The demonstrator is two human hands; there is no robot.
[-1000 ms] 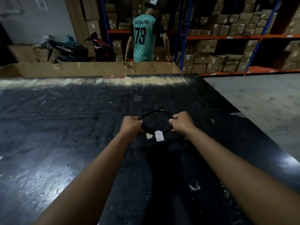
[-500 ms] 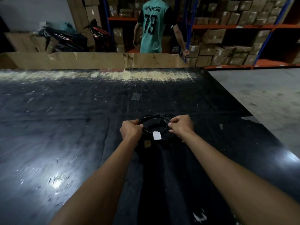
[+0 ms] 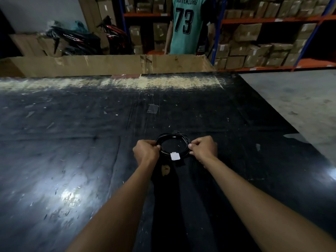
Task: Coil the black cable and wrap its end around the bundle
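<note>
Black cable [image 3: 172, 143], coiled into a round bundle, sits low over the dark scuffed bench [image 3: 72, 142]. Left hand [image 3: 146, 151] and right hand [image 3: 203, 148] pinch opposite sides, each grip closed, apparently preventing the loops springing apart.

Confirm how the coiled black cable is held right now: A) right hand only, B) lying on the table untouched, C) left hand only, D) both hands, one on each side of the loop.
D: the left hand pinches the left side of the coiled black cable and the right hand pinches its right side, with the white tag on the near edge between them.
</note>
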